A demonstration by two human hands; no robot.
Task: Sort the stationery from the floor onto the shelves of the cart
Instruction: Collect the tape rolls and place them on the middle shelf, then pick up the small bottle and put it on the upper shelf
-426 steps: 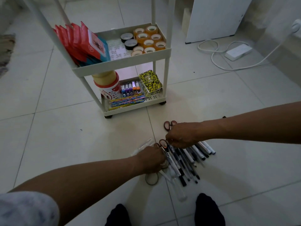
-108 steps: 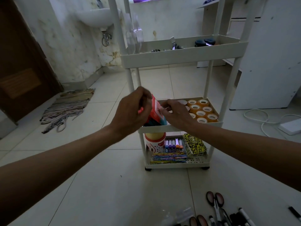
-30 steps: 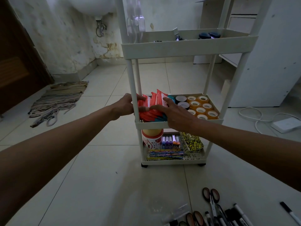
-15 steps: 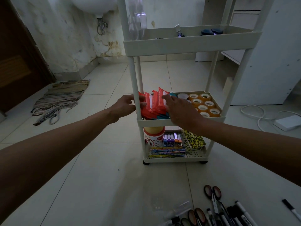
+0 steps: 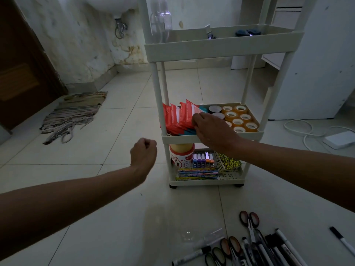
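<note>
We stand over a white three-shelf cart [image 5: 211, 49] on a tiled floor [image 5: 96, 189], our two bare arms stretched toward it. On the middle shelf [image 5: 211, 136], a row of red packets [image 5: 178, 118] stands on edge at the left, leaning back, with teal-edged ones tucked low beside them; to the right sit two dark tape rolls [image 5: 215, 109] and a cluster of amber tape rolls [image 5: 240, 118] lying flat. Our right hand [image 5: 211, 129] rests over the front of this shelf, fingers spread flat against the rightmost red packet, pressing rather than gripping. Our left hand [image 5: 144, 152] hangs in the air just left of the cart post, curled into a loose fist with nothing in it. The bottom shelf [image 5: 207, 182] carries a red-and-white tub [image 5: 181, 155] with a yellowish lid, a rank of upright markers [image 5: 203, 160] with purple and orange caps, a flat stack of colourful pencils [image 5: 197, 172] in front of them, and a yellow-and-black patterned pack [image 5: 228, 162] leaning at the right. On the top shelf we make out only a few small dark items [image 5: 247, 32]. The unsorted stationery lies on the floor near our feet: red-handled scissors [image 5: 249, 221], more scissors [image 5: 224, 248], a heap of pens and markers [image 5: 272, 248], and a clear plastic sleeve [image 5: 201, 237].
</note>
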